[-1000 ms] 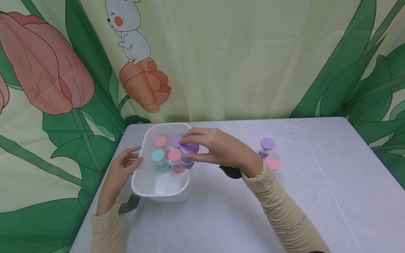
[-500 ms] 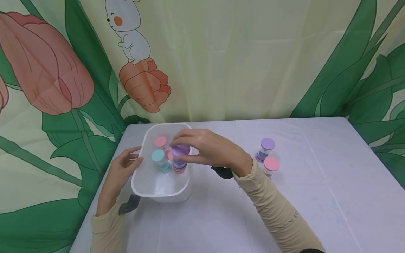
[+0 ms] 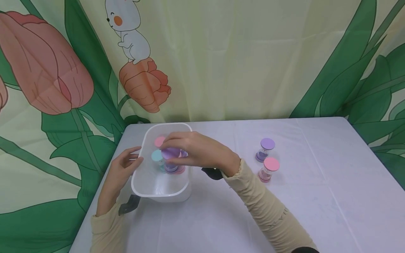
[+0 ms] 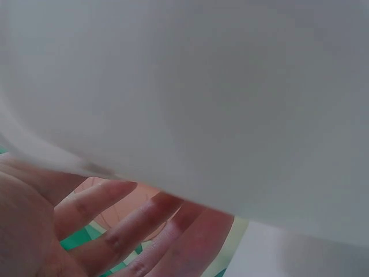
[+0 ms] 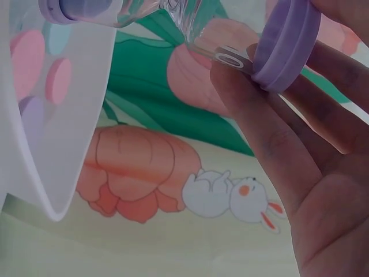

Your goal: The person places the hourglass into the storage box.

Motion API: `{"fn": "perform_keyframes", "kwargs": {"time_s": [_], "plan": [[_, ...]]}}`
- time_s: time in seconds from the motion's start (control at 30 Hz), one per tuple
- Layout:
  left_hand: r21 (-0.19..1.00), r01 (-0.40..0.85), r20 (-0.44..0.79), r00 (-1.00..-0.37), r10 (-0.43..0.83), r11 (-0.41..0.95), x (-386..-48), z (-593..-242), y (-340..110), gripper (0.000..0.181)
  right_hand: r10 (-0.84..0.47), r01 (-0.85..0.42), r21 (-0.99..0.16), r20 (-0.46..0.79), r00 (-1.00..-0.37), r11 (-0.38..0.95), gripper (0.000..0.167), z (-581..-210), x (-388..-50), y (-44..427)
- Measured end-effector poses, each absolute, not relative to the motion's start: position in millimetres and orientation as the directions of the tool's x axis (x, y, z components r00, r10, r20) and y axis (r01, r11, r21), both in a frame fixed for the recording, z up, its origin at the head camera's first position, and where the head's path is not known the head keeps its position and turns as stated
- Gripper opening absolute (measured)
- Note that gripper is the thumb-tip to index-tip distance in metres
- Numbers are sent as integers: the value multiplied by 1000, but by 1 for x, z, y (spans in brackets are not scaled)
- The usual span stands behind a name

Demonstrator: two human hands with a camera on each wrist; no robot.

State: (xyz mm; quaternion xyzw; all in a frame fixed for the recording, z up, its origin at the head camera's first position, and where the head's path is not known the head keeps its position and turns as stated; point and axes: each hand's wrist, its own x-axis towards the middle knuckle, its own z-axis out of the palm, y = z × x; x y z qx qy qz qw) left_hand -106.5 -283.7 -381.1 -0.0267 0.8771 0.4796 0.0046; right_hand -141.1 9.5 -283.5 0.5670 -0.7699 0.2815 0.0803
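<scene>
A purple-capped hourglass [image 3: 171,153] is pinched by its upper cap between the thumb and fingers of my right hand [image 3: 200,151], over the white plastic bin [image 3: 175,199]. In the right wrist view its clear glass and purple cap [image 5: 288,43] show close up, tilted by the camera's angle. Below it in the bin stand a blue hourglass [image 3: 156,155], pink ones [image 3: 159,141] and a purple one, partly covered by my right hand. My left hand [image 3: 120,170] touches the bin's left side with loosely extended fingers; the left wrist view shows these fingers [image 4: 132,231] against the bin wall.
On the white-covered table [image 3: 310,211], right of the bin, stand a purple hourglass [image 3: 265,149] and, just in front of it, a pink hourglass [image 3: 269,168]. A curtain [image 3: 240,70] printed with tulips, a rabbit and a carrot hangs behind the table.
My right hand has carried the purple hourglass leftward from the bin's right rim to over its middle. The left hand and bin have stayed put. The pink hourglass on the table is now uncovered.
</scene>
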Motion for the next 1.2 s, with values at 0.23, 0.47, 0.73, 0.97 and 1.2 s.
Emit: {"fn": "perform_keyframes", "kwargs": {"time_s": [0.23,0.47,0.73,0.97,1.2], "plan": [[848,-56,-42,-998,-39,528,-107,-381,-284,59,-845,-918,-345,418,-335,193,19,-287,-143,-2],[848,-53,-41,-999,-34,527,-109,-380,-284,57,-862,-895,-387,352,-364,220,21,-294,-146,-13],[853,-49,-40,-999,-28,520,-107,-377,-284,55,-871,-875,-405,288,-397,266,27,-301,-151,-26],[844,-42,-34,-999,-24,534,-108,-379,-285,57,-887,-858,-437,235,-397,269,30,-306,-154,-37],[840,-33,-26,-999,-20,542,-108,-380,-286,56,-899,-847,-443,173,-402,293,35,-309,-156,-50]]}}
